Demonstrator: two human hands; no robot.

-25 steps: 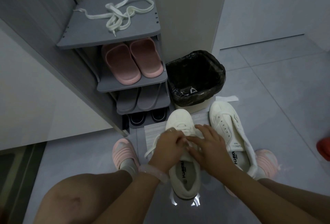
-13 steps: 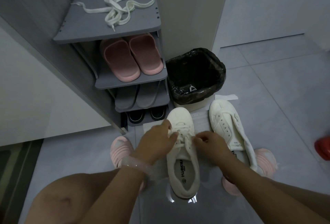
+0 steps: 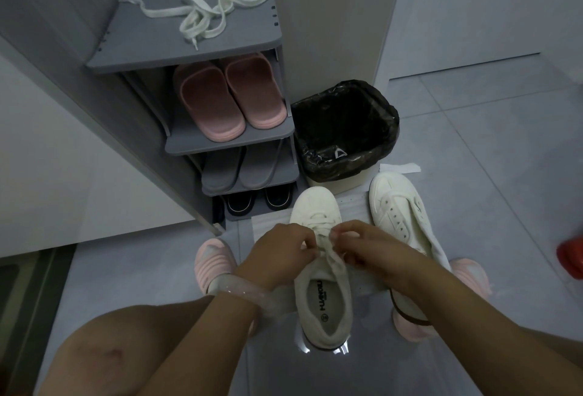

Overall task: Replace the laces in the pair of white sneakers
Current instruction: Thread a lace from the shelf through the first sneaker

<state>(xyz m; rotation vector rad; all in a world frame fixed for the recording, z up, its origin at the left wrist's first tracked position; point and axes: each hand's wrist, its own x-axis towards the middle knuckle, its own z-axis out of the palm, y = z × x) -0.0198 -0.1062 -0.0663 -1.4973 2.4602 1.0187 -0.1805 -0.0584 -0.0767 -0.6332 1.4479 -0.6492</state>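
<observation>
Two white sneakers stand on the grey floor in front of me. The left sneaker (image 3: pixel 318 269) has a white lace (image 3: pixel 328 238) across its eyelets. My left hand (image 3: pixel 280 253) and my right hand (image 3: pixel 366 250) meet over its tongue, and each pinches a part of that lace. The right sneaker (image 3: pixel 400 216) stands beside it with bare eyelets and its tongue flopped to the side. A loose tangle of white laces (image 3: pixel 205 14) lies on the top shelf of the grey shoe rack (image 3: pixel 246 39).
The rack holds pink slippers (image 3: pixel 227 99), grey slippers (image 3: pixel 246 168) and dark shoes (image 3: pixel 258 200). A bin with a black bag (image 3: pixel 347 130) stands right of it. My pink slippers (image 3: pixel 214 260) flank the sneakers. A red object (image 3: pixel 571 257) sits at the right edge.
My hands have drawn in from flat on the left sneaker to a pinch on its lace over the tongue. The view has tilted slightly.
</observation>
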